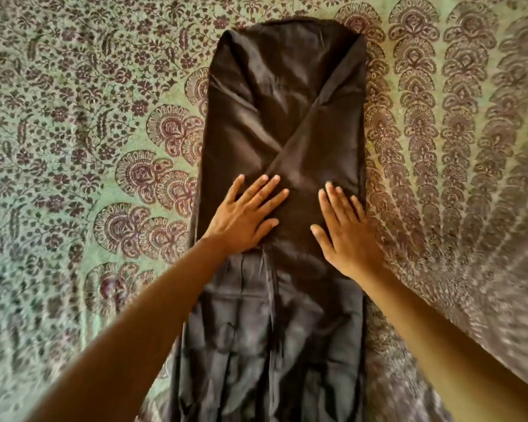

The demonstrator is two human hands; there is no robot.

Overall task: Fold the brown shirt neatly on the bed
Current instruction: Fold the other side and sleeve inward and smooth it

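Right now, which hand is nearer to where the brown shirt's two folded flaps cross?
Left. The left hand has its fingertips just below the crossing; the right hand rests flat further off, by the right edge of the brown shirt.

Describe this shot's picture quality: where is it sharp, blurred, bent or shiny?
Head view: sharpest at the centre, where the left hand and right hand lie flat on the brown shirt; soft sheen, no harsh glare, on the shirt's upper folds in the same head view; the patterned bedspread smears and curves toward the head view's edges, most at lower right.
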